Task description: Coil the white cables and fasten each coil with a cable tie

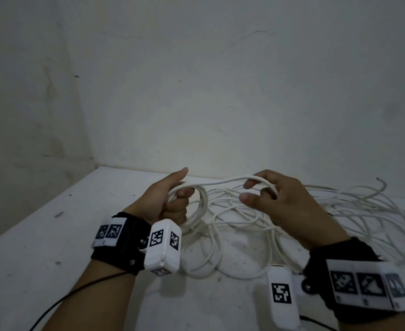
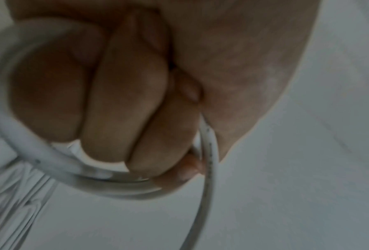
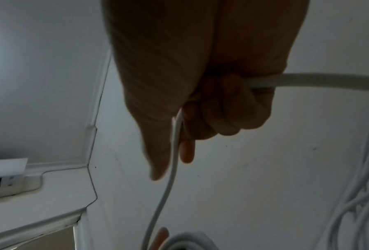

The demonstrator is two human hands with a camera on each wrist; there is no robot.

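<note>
The left hand holds a small coil of smooth round white plastic-sheathed cable, its fingers curled tight around the gathered loops, thumb up. From that fist one straight run of the same cable stretches toward the right hand, so its long axis lies crosswise between the two hands, level above the white speckled surface. The right hand's fingers are curled around the cable, which bends over them and drops to the loose tangle of white cable lying on the surface beyond and below that hand. The right hand is nearer the slack; the next loop likely means carrying this span leftward into the fist. The cable looks stiffish, holding wide springy curves. No cable tie is visible.
</note>
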